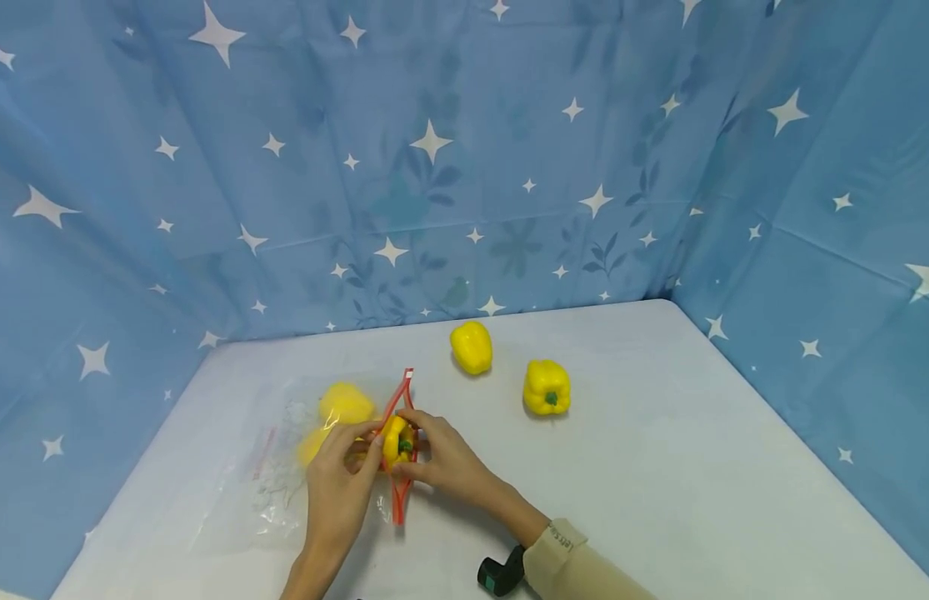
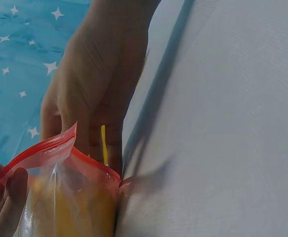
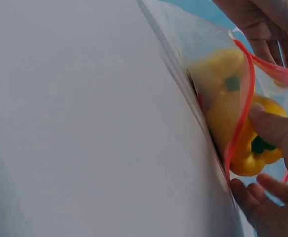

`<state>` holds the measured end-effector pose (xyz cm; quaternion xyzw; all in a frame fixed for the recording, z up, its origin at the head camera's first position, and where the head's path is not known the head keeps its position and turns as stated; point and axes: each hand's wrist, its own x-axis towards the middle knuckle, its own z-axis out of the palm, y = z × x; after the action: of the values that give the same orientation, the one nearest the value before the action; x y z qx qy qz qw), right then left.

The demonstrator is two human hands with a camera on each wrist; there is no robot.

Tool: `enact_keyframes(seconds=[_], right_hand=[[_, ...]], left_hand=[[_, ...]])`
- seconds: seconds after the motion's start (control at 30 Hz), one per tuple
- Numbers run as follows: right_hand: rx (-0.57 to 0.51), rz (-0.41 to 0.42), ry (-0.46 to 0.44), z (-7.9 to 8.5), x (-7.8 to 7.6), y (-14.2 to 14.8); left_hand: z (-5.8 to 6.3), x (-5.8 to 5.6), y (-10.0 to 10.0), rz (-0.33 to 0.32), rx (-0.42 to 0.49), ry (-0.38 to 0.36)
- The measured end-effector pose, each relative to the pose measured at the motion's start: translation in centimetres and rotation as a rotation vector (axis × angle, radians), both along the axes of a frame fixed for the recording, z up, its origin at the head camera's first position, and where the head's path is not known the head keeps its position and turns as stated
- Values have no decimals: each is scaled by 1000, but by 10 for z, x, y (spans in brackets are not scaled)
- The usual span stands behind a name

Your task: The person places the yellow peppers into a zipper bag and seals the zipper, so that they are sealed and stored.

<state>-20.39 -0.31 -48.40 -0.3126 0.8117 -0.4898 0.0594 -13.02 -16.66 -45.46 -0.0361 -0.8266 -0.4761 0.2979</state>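
Note:
A clear zip bag [image 1: 235, 508] with a red zip edge [image 1: 399, 504] lies on the table, its mouth spread apart. Two yellow bell peppers [image 1: 346, 403] show through its plastic. In the mouth sits another yellow bell pepper [image 1: 392, 437], green stem outward; the right wrist view shows it partly inside [image 3: 242, 163]. My right hand [image 1: 452, 458] holds this pepper, thumb on its side and fingers around it. With my left hand [image 1: 338, 479] I pinch the bag's red edge, clearest in the left wrist view [image 2: 37, 148]. The left fingertips are partly hidden in the head view.
Two more yellow bell peppers stand on the white table [image 1: 659, 483]: one near the back edge [image 1: 471, 347], one farther right [image 1: 546, 387]. A small black object [image 1: 500, 575] lies beside the right sleeve [image 1: 576, 562]. Blue star-patterned curtains [image 1: 464, 183] hang behind and along the sides.

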Motion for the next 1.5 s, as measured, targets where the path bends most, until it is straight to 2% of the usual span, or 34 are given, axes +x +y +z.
enact_keyframes(seconds=[0.2,0.5,0.67,0.87,1.07,1.3,1.5], right_hand=[[-39,-41,14,-4,3,-5],[-129,-34,-139,-4,6,-8],[-174,-4,-157,-4,7,-9],[-214,92,-193,-6,9,-10],[-206,102,-160,-7,10,-9],[-191,46,-93,-8,9,-7],[-242,-32,-58,-8,4,-4]], left_hand=[[-1,0,0,8,-4,24],[-2,-1,2,20,-13,16],[-1,-2,1,27,-22,12],[-1,0,1,9,-6,15],[-2,0,2,0,-3,23],[-2,1,2,6,-2,16],[-2,-1,2,12,-25,41]])
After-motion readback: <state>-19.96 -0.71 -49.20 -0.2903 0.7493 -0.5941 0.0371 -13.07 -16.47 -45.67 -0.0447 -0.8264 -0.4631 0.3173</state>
